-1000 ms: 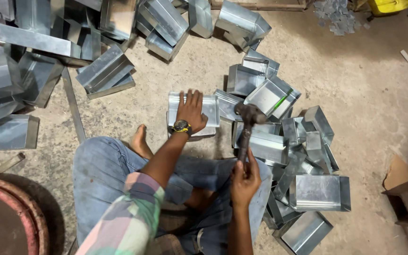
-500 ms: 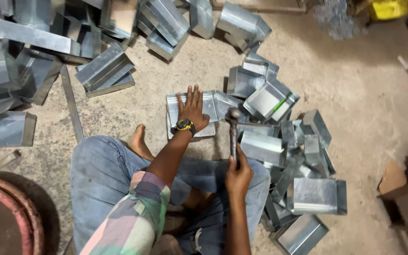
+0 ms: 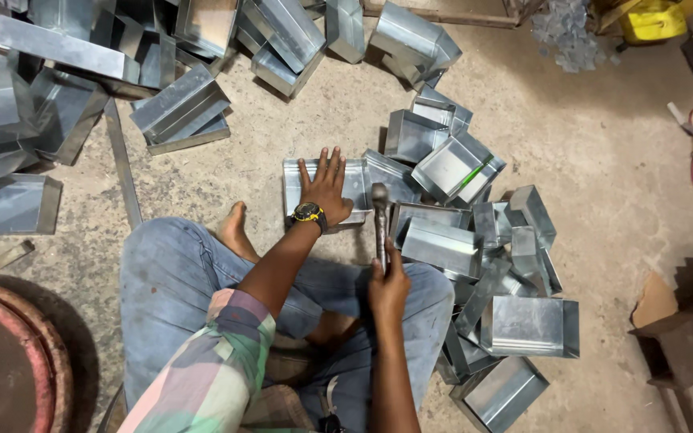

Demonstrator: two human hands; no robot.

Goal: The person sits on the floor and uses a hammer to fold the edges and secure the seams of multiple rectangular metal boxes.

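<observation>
I sit cross-legged on a concrete floor. My left hand (image 3: 326, 186), with a wristwatch on the wrist, lies flat with spread fingers on a folded sheet-metal tray (image 3: 294, 178) just in front of my knees. My right hand (image 3: 388, 282) grips the handle of a hammer (image 3: 380, 215). The hammer's head is down at the right edge of that tray, beside my left hand.
A pile of several folded metal trays (image 3: 491, 265) spreads to my right. Bigger metal channels and boxes (image 3: 178, 104) are heaped at the top and left. A loose metal strip (image 3: 120, 164) lies on the floor, a round rusty drum rim (image 3: 10, 353) sits bottom left, and cardboard (image 3: 655, 301) lies at the right.
The hammer has swung from the right, over the pile, down to the right edge of the tray under my left hand. My left hand has stayed flat on the tray.
</observation>
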